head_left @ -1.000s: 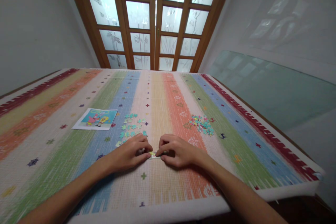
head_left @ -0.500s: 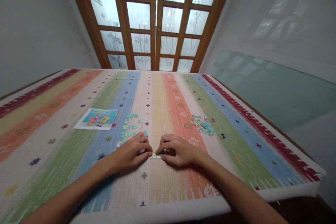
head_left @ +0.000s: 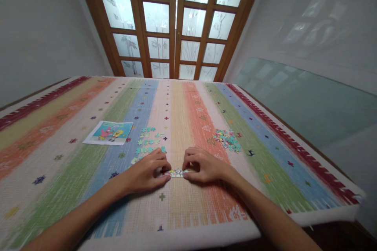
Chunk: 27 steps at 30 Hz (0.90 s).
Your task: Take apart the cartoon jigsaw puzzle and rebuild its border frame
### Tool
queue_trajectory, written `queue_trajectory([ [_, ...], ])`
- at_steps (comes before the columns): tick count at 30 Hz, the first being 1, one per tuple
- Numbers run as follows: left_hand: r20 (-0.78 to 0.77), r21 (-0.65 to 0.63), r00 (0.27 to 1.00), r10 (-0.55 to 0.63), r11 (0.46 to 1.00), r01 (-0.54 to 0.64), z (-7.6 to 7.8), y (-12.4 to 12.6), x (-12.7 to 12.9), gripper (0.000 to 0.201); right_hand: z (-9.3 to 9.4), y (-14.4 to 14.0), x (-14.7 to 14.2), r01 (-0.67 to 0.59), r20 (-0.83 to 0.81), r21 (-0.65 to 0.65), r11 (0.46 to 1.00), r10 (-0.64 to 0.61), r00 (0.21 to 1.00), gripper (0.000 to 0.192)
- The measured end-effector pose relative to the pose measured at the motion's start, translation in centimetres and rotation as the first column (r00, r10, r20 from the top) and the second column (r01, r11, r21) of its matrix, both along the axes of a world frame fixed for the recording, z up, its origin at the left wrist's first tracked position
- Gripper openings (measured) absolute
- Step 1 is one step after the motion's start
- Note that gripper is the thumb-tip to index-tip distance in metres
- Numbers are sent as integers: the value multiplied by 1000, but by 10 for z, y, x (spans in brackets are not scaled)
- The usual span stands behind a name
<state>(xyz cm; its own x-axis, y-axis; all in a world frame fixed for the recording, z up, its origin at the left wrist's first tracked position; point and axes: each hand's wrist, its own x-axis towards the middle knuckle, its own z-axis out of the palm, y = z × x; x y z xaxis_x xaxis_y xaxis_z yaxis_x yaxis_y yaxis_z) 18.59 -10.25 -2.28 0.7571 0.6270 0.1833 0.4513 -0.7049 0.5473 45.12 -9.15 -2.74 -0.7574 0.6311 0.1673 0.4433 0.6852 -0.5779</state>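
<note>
A short strip of joined jigsaw puzzle pieces (head_left: pixel 177 173) lies on the striped tablecloth, pale along its near edge. My left hand (head_left: pixel 150 169) pinches its left end between thumb and fingers. At the right end, my right hand (head_left: pixel 201 165) grips it the same way; both hands cover the strip's ends. Beyond my left hand, loose turquoise puzzle pieces (head_left: pixel 147 142) lie in rough rows, some partly hidden by that hand. A mixed heap of puzzle pieces (head_left: pixel 227 140) sits past my right hand.
A printed cartoon picture (head_left: pixel 109 132) lies flat to the left of the rows. The tablecloth (head_left: pixel 188 208) drops over the table's near edge. A glass panel (head_left: pixel 306 94) leans by the right wall, and wooden glazed doors (head_left: pixel 173 31) stand at the far end.
My right hand has shifted slightly to the right, so the gap between my hands is wider. More of the puzzle strip shows between them. My left hand has barely moved.
</note>
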Motion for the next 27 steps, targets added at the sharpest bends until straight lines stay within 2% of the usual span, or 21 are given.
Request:
queue_trajectory([
  [6,21,-1,1000,1,1000,-1,-1,-1,1,9,-1,-1,-1,-5,14,4,1000,5,1000,6],
  [11,9,6,1000,2,1000,-2,1,0,0,9,1,0,2,-8,-14,-25,1000,8,1000,16],
  [17,20,3,1000,-8,1000,8,4,-1,0,9,2,1,3,-1,20,-15,1000,1,1000,13],
  [27,32,-22,999,-11,1000,12,0,-4,3,11,-2,0,0,-3,-43,-28,1000,2,999,11],
])
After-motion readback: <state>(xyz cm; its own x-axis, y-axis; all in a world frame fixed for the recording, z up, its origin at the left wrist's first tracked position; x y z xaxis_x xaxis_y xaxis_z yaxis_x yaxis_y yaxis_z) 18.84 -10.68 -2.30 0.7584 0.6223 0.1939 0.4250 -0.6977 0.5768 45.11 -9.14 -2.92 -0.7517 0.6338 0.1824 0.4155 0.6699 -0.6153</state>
